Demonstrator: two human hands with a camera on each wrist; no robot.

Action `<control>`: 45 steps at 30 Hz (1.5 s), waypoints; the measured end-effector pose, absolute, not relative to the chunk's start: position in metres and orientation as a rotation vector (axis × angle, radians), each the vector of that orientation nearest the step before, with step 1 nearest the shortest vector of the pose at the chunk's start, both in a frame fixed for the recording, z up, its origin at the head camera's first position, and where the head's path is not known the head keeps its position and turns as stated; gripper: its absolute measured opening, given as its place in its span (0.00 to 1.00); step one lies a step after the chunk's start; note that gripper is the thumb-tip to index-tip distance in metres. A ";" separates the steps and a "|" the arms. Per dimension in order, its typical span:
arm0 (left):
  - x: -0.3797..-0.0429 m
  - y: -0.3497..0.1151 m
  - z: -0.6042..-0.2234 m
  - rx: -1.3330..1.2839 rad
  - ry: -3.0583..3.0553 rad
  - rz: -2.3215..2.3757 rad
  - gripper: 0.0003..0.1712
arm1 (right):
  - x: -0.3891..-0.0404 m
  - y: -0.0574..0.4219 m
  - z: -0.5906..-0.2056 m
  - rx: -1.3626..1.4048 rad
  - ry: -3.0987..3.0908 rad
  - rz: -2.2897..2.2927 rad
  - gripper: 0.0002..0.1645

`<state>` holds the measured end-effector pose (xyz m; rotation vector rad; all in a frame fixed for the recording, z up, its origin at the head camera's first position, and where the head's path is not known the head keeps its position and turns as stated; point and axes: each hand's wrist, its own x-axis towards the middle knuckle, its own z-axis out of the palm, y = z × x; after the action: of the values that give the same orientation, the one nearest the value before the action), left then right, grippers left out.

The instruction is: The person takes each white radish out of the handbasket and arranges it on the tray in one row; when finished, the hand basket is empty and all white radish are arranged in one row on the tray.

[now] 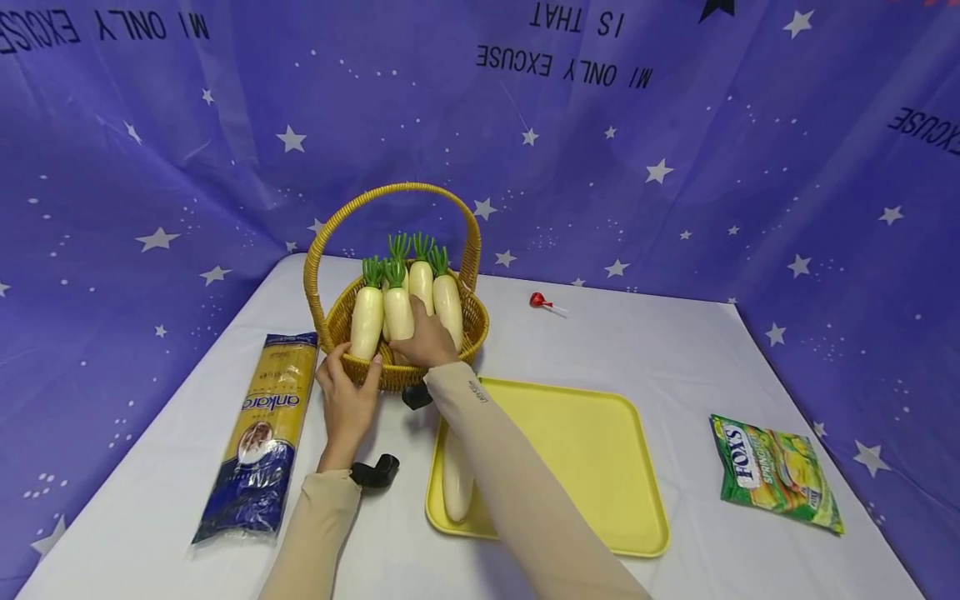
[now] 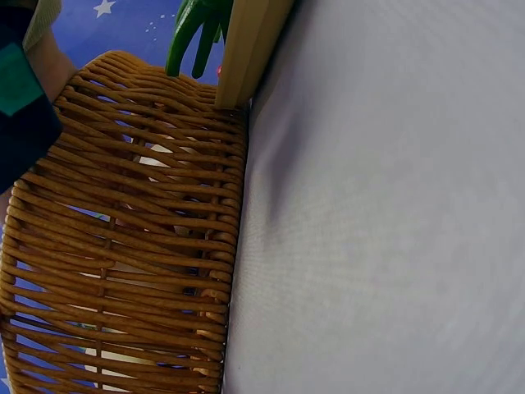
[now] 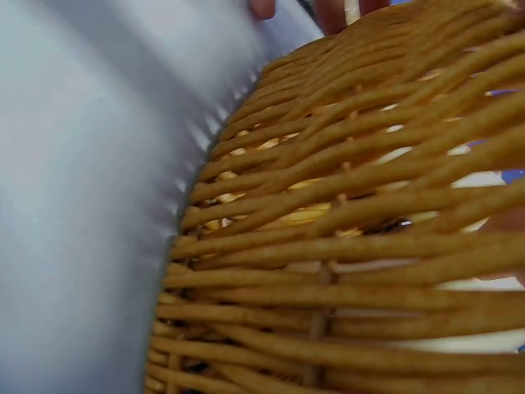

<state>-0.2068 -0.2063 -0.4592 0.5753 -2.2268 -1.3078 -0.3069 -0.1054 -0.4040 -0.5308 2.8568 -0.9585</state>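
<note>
A yellow wicker basket (image 1: 390, 379) with a tall arched handle holds several white radishes with green tops. At its near left rim, my left hand (image 1: 351, 408) grips the edge, thumb and fingers spread along it. My right hand (image 1: 429, 337) reaches over the near rim, its thumb and fingers round the lower part of the front middle white radish (image 1: 398, 310). Another white radish (image 1: 457, 483) lies on the yellow tray (image 1: 577, 467), partly hidden by the right forearm. Both wrist views are filled mostly by the basket's woven side (image 2: 131, 230).
Left of the basket lies a blue and yellow pasta packet (image 1: 258, 433). A red lollipop (image 1: 538, 300) rests on the white table toward the back, and a green Fox's candy bag (image 1: 776, 473) lies at the right. A purple starred cloth (image 1: 570, 167) hangs behind.
</note>
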 end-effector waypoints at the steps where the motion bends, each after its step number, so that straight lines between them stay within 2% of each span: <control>1: -0.207 -0.206 -0.459 0.577 -2.226 -1.310 0.34 | -0.308 -0.105 -0.405 -0.533 2.845 -0.988 0.53; 11: -0.206 -0.207 -0.460 0.580 -2.242 -1.332 0.35 | -0.309 -0.097 -0.403 -0.406 2.433 -1.608 0.51; 23: -0.205 -0.208 -0.459 0.571 -2.248 -1.345 0.36 | -0.305 -0.085 -0.397 -0.367 2.039 -2.026 0.49; 32: -0.207 -0.207 -0.459 0.560 -2.236 -1.340 0.35 | -0.258 -0.040 -0.388 -0.482 1.806 -2.071 0.44; 39: -0.206 -0.212 -0.459 0.562 -2.232 -1.342 0.35 | -0.215 0.022 -0.389 -0.334 1.829 -1.934 0.43; 45: -0.206 -0.211 -0.458 0.552 -2.234 -1.356 0.36 | -0.189 0.062 -0.407 -0.202 1.875 -1.821 0.43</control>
<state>-0.2057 -0.2109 -0.4579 0.5515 -2.2339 -1.3559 -0.1894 0.0622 -0.4065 -0.2023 1.8753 -1.8207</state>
